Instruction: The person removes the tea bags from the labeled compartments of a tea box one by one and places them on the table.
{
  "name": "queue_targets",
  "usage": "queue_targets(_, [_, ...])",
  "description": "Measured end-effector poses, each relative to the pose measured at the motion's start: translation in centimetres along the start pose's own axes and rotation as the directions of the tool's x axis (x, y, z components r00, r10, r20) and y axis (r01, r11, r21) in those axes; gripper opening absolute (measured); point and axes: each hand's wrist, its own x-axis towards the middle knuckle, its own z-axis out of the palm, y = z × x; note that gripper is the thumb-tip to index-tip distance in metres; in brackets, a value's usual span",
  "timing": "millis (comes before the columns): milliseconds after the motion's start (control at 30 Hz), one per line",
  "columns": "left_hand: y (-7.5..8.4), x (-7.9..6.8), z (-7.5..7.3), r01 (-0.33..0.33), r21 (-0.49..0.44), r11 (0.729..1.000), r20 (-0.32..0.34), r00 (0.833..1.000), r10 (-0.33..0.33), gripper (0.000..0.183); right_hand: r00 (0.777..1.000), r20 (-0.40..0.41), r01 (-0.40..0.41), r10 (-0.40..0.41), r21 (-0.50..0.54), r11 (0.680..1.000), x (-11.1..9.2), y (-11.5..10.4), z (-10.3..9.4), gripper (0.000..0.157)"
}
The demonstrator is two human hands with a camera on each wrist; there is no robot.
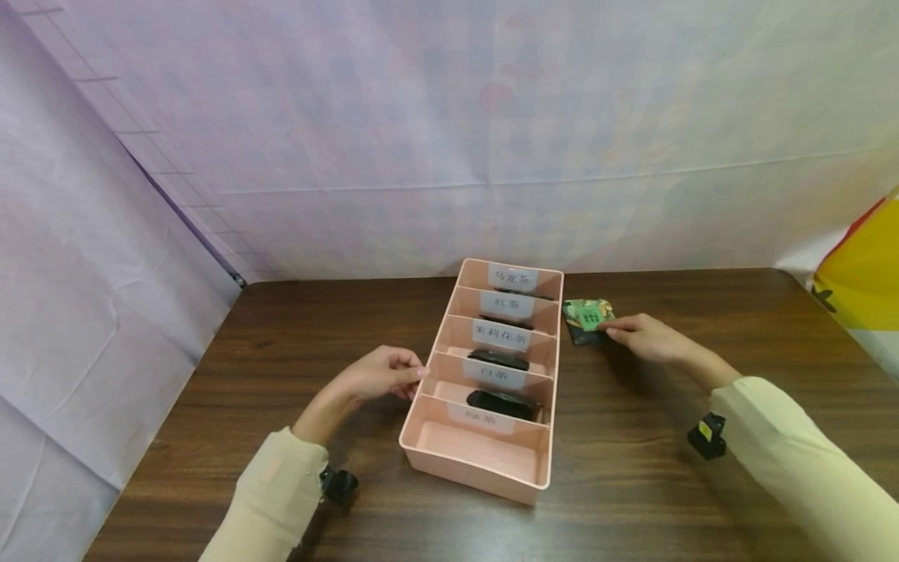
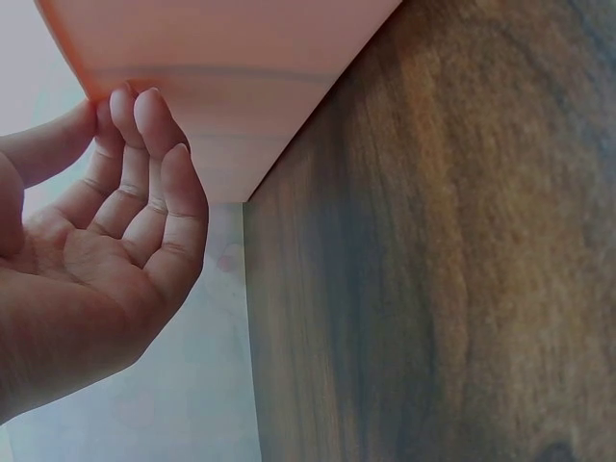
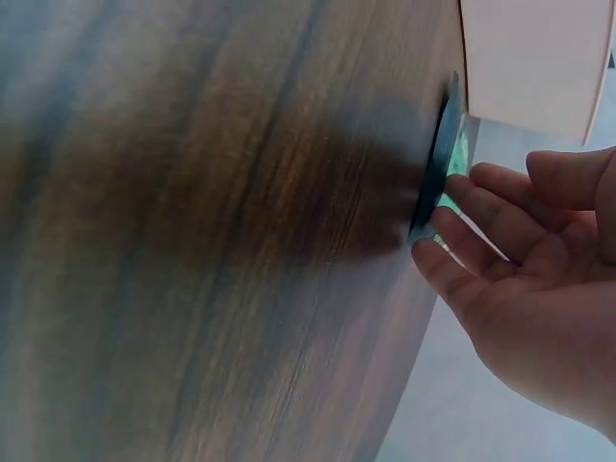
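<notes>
A long pink divided box [image 1: 474, 468] sits on the table, its compartments marked by white labels with Chinese tea names. Dark packets [image 1: 502, 403] stand in several compartments behind the front one. At the box's left rim, my left hand [image 1: 382, 373] pinches the edge between thumb and fingertips, with other fingers curled near the outer wall. To the right of the box's far half lies a green and black tea packet [image 1: 588, 316]. My right hand [image 1: 649, 337] has its fingertips at the packet's right edge; in the right wrist view the thumb is held apart from them.
The brown wooden table [image 1: 309, 312] carries everything. A pale checked curtain [image 1: 393, 140] hangs along its back edge, and white cloth [image 1: 91, 328] hangs at the left. Something yellow and red [image 1: 867, 273] is beyond the right edge.
</notes>
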Motion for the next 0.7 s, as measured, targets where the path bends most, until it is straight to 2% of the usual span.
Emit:
queue_targets(267, [0.0,0.0,0.0,0.007,0.008,1.0,0.001,1.0,-0.007,0.015,0.999,0.014,-0.052,0.051,0.036,0.998,1.8,0.5,-0.4,0.039])
queue_targets(367, [-0.2,0.0,-0.2,-0.038,-0.005,0.999,0.029,0.999,0.038,0.017,0.998,0.019,-0.062,0.061,0.037,0.997,2.3,0.6,-0.6,0.04])
queue_targets(500, [-0.1,-0.1,-0.2,-0.039,-0.003,0.999,0.031,0.999,0.039,0.017,0.997,0.033,-0.066,0.065,0.054,0.996,2.9,0.7,-0.9,0.042])
queue_targets(533, [0.0,-0.1,-0.2,-0.034,-0.001,0.999,0.028,0.999,0.034,0.016,0.998,0.034,-0.06,0.059,0.052,0.997,3.1,0.6,-0.9,0.042])
queue_targets(567, [0.1,-0.2,0.0,-0.002,0.009,1.0,0.009,1.0,0.002,0.016,0.998,0.034,-0.057,0.055,0.053,0.997,3.2,0.7,-1.0,0.042])
queue_targets(700, [0.1,-0.1,0.0,0.0,0.005,1.0,0.01,1.0,-0.001,0.016,0.999,0.018,-0.05,0.049,0.031,0.998,3.6,0.6,-1.1,0.041])
